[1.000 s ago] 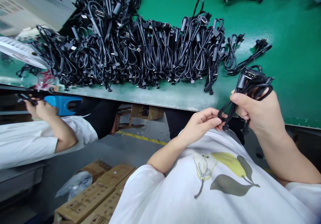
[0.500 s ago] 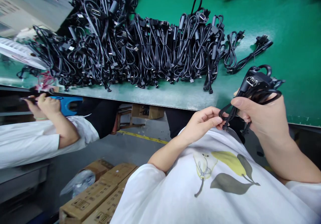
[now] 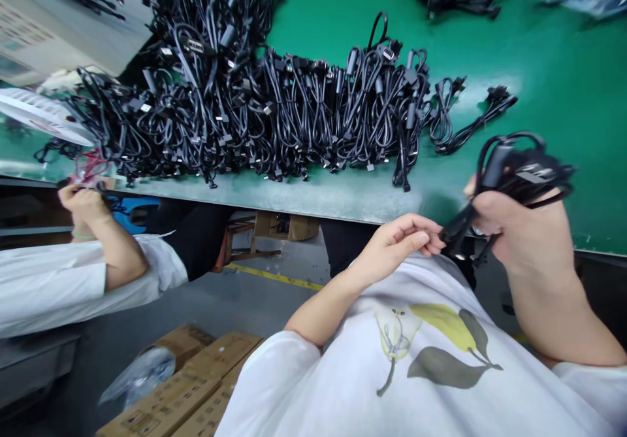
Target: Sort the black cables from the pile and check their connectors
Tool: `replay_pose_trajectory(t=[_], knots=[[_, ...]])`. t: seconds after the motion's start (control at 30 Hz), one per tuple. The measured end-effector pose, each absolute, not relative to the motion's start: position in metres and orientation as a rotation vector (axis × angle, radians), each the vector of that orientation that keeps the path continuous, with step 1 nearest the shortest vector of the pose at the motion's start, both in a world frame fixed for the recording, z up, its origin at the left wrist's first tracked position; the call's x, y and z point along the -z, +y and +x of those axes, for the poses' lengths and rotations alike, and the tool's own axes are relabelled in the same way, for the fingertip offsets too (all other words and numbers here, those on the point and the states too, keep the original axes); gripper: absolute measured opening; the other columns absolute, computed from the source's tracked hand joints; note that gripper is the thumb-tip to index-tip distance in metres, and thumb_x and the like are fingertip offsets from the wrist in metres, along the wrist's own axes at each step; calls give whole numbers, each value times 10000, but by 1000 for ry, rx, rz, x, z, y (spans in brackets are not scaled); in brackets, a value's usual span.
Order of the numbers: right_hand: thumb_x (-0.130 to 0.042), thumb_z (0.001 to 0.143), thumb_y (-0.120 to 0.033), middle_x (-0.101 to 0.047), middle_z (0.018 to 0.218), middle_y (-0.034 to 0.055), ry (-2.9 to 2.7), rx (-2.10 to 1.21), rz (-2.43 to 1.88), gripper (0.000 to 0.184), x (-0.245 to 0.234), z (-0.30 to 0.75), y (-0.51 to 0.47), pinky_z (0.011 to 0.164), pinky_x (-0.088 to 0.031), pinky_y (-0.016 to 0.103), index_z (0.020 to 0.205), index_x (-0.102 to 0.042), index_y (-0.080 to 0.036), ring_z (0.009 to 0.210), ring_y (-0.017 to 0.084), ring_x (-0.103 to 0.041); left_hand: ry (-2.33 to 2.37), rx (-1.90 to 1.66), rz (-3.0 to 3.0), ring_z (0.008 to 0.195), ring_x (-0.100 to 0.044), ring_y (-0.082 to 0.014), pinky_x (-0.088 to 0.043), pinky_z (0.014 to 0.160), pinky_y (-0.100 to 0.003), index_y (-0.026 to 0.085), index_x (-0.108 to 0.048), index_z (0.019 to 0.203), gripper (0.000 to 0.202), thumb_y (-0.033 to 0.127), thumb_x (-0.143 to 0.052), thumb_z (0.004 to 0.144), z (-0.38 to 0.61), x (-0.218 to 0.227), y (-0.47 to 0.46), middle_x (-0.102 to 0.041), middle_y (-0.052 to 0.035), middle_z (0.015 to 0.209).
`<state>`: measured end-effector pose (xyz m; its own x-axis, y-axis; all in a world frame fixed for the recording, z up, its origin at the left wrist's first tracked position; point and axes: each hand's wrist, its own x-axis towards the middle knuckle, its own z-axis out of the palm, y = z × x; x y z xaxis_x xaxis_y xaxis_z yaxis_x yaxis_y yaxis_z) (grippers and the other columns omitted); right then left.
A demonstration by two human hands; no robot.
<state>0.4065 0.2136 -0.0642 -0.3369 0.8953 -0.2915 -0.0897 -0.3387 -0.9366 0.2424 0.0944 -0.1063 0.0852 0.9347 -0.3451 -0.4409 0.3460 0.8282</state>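
Within right hand [image 3: 526, 238], beside left hand [image 3: 402, 238]: black cable bundle [image 3: 529, 170].

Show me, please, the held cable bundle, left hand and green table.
Held cable bundle [image 3: 525, 172]: head view, blurred middle.
Left hand [image 3: 400, 240]: head view, middle of hand.
Green table [image 3: 582, 104]: head view, bare surface.
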Motion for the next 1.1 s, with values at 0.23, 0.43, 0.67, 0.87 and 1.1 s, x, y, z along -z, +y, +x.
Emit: replay_pose_trajectory(t=[0.23, 0.43, 0.67, 0.87, 1.1], knots=[[-777, 814, -369, -537, 928, 1, -921, -1647, -1033, 208, 76, 463, 271, 800, -521, 335, 831, -591, -277, 716, 128, -514, 1392, -1154, 1413, 1183, -615, -259, -424, 1096, -379, 257, -718, 1216, 278, 282, -538, 1007, 259, 98, 154, -697, -107, 1257], [-731, 755, -328, -274, 714, -81, -1100, -1702, -1083, 216, 97, 474, 254, 465, -210, 259, 812, -534, -261, 497, 79, -104, 1638, -1161, 1559, 1242, -545, -356, -364, 1110, -433, 99, -666, 1195, 340, 78, -656, 855, 295, 130, 281, -658, -199, 1196], [-788, 815, -396, -602, 798, -14, -985, -1665, -1171, 216, 114, 486, 242, 495, -458, 220, 845, -646, -235, 527, 80, -512, 1015, -1167, 1010, 932, -681, -211, -476, 967, -353, 166, -667, 1109, 200, 275, -642, 943, 290, 115, 252, -706, -69, 967], [-834, 835, -426, -798, 1145, 54, -1105, -1871, -1138, 304, 111, 458, 207, 1021, -592, 451, 1087, -775, -267, 1066, 262, -763, 852, -1281, 619, 1113, -669, -218, -450, 1050, -336, 190, -684, 1086, 360, 432, -800, 846, 275, 93, 174, -730, -71, 1049], [-817, 818, -551, -817, 1112, 59, -1527, -1736, -1316, 439, 110, 429, 190, 1033, -561, 506, 1140, -799, -253, 1103, 331, -737, 1013, -1439, 550, 989, -644, -158, -468, 985, -292, 221, -652, 1058, 339, 392, -832, 829, 262, 88, 148, -696, -13, 1015]])
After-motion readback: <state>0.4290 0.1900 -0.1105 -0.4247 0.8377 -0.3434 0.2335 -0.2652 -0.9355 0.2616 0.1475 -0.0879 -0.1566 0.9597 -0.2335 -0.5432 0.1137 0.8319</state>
